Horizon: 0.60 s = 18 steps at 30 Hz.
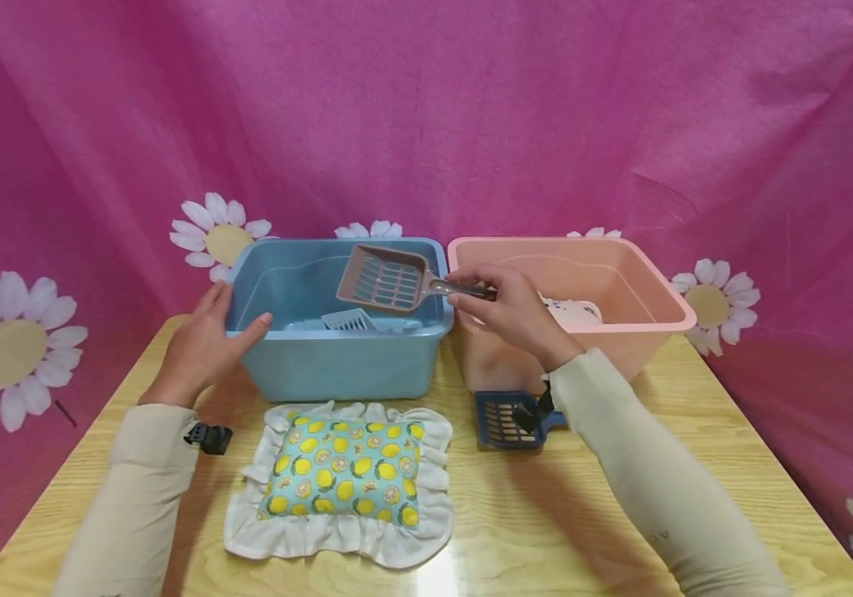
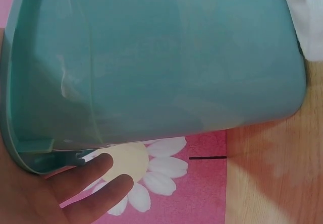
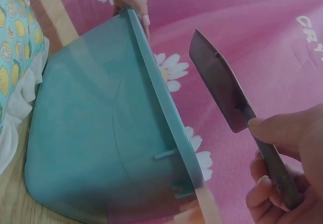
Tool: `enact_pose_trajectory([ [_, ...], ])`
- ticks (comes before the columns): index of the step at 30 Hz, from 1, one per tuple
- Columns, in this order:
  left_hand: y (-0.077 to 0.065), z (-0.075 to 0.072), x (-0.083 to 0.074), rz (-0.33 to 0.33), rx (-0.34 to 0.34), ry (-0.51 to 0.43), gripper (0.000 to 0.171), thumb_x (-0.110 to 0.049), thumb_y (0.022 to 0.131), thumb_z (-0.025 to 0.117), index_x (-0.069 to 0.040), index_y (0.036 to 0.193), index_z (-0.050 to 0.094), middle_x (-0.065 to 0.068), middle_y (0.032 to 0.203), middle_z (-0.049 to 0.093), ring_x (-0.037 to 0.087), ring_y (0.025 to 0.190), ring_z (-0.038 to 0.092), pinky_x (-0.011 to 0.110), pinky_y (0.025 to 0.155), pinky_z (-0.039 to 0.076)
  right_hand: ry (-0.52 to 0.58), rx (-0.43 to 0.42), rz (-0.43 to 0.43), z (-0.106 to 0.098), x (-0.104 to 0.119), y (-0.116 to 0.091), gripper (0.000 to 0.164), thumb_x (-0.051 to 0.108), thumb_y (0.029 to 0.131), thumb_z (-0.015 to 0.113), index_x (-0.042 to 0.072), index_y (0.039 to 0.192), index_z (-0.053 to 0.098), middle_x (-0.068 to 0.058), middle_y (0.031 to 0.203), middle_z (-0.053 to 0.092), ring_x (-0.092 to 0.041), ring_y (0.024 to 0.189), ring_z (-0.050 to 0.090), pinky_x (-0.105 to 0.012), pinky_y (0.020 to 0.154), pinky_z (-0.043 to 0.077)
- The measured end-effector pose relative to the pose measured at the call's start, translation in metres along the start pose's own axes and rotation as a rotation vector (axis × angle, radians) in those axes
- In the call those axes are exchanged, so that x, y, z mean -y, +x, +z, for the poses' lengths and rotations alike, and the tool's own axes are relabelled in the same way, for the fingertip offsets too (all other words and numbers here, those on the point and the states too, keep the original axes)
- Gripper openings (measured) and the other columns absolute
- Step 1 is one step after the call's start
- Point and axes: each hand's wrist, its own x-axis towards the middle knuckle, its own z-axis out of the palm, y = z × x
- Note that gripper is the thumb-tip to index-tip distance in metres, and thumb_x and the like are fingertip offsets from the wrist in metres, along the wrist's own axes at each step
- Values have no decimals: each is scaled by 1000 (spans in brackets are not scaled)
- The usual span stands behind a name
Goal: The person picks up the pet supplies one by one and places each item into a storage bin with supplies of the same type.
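Note:
My right hand [image 1: 504,303] grips the dark handle of a brownish slotted litter scoop [image 1: 385,279]. The scoop is held above the right part of a blue plastic tub [image 1: 336,365]. At the tub's front left corner my left hand [image 1: 198,344] rests on the rim, its thumb over the front edge. Two of its fingers [image 2: 98,196] extend straight below the rim in the left wrist view. Inside the tub lies a pale slotted scoop [image 1: 347,320], partly hidden by the front wall. The right wrist view shows the brown scoop [image 3: 217,82] from its side.
A pink tub [image 1: 657,319] stands right of the blue one, with a white dark-spotted thing [image 1: 575,312] inside. A navy slotted scoop [image 1: 501,421] lies before it on the wooden table [image 1: 486,514]. A lemon-print cushion [image 1: 344,473] with white ruffles lies in front. Pink flowered cloth [image 1: 471,124] hangs behind.

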Motion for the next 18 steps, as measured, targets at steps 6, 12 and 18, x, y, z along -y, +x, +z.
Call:
enact_pose_trajectory([
  [6,-3,1,2,-10,8,-6,96,-64,89,48,-9,155,5,19,160,8,53,134,28,71,91,38,-67,-18,-6,8,0,9,29,14,87,73,6,115,70,-8,104,69,-17,84,59,-21,67,51],
  [12,-5,3,3,-4,0,2,96,-64,90,48,-8,155,6,19,160,9,53,134,29,71,93,37,-68,-16,38,18,-3,19,27,14,88,72,6,113,71,-7,100,69,-18,82,58,-24,68,51],
  [18,-1,-1,0,5,-2,3,95,-63,90,48,-8,155,6,20,159,10,52,134,28,71,94,36,-67,-7,74,26,3,31,27,13,88,71,6,114,69,-7,106,68,-19,91,62,-31,80,55],
])
